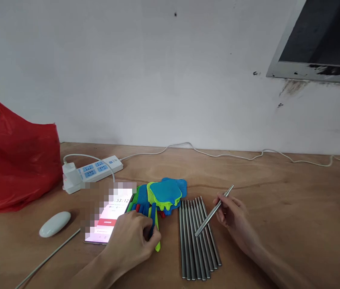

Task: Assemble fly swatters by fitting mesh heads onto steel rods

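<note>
My right hand pinches a shiny metal rod, thinner at its upper end and slanted from lower left to upper right. Beneath it several similar metal rods lie side by side on the wooden table. My left hand is closed around the blue handle of a plastic fly swatter, among other coloured handles. Just beyond, a pile of mesh fly swatter heads in blue, yellow-green and green lies flat. One yellow-green handle sticks out beside my left fingers. The palm hides part of the handle bundle.
Left of my left hand lies a lit phone, partly blurred. Farther left are a white computer mouse, a white power strip and a red plastic bag. A thin white cable runs along the wall.
</note>
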Action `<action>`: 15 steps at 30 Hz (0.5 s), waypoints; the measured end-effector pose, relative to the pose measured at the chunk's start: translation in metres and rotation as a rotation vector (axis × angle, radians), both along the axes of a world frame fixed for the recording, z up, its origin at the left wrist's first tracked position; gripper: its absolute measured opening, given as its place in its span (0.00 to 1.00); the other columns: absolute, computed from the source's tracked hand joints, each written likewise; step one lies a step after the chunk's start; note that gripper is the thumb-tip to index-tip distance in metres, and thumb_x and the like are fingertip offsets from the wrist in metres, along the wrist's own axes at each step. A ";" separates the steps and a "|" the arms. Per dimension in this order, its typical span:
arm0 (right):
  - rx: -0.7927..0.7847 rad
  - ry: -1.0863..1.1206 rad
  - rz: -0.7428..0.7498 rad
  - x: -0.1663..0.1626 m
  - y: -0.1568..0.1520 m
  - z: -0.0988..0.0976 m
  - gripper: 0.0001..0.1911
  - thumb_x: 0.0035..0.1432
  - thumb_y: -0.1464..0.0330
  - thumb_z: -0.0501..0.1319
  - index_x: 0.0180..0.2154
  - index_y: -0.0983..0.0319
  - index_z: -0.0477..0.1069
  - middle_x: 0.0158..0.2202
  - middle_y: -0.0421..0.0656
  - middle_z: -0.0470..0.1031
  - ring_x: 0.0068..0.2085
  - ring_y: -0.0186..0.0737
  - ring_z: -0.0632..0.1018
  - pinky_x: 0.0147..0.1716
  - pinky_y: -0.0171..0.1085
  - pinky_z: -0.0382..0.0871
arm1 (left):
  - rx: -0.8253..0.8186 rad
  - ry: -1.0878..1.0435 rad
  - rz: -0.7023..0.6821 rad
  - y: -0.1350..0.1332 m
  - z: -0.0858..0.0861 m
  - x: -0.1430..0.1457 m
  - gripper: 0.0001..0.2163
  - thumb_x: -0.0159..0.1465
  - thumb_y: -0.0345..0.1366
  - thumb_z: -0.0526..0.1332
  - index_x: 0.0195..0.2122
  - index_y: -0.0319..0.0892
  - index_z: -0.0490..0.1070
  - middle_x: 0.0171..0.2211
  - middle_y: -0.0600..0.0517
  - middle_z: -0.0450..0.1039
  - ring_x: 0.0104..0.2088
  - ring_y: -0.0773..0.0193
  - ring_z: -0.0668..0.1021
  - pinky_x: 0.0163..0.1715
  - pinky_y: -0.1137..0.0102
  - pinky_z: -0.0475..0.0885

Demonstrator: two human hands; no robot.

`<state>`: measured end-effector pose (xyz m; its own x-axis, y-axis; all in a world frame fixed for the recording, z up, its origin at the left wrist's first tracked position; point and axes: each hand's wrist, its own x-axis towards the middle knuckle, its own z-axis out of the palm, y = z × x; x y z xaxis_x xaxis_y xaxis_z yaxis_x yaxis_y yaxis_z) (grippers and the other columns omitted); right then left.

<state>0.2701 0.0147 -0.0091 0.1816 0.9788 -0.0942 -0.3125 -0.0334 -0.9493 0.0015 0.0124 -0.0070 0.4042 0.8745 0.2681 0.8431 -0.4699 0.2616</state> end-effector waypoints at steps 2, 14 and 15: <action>0.005 0.006 0.006 0.001 0.001 -0.001 0.22 0.45 0.51 0.73 0.25 0.63 0.76 0.13 0.36 0.64 0.18 0.28 0.62 0.16 0.28 0.53 | -0.026 0.025 0.007 0.000 0.000 0.001 0.17 0.58 0.35 0.54 0.14 0.43 0.52 0.13 0.55 0.60 0.17 0.67 0.65 0.22 0.70 0.52; -0.018 -0.006 0.058 0.002 -0.001 -0.003 0.21 0.48 0.51 0.72 0.27 0.63 0.77 0.14 0.36 0.65 0.18 0.29 0.63 0.17 0.28 0.54 | -0.010 -0.004 -0.048 0.001 -0.004 0.002 0.19 0.64 0.37 0.51 0.16 0.43 0.52 0.15 0.54 0.62 0.18 0.66 0.67 0.22 0.71 0.53; -0.019 -0.007 0.058 0.002 -0.001 -0.003 0.21 0.48 0.50 0.72 0.27 0.63 0.77 0.14 0.36 0.65 0.19 0.29 0.63 0.17 0.28 0.54 | -0.011 -0.011 -0.062 0.001 -0.004 0.002 0.18 0.64 0.36 0.51 0.16 0.43 0.53 0.15 0.54 0.62 0.18 0.66 0.67 0.22 0.71 0.53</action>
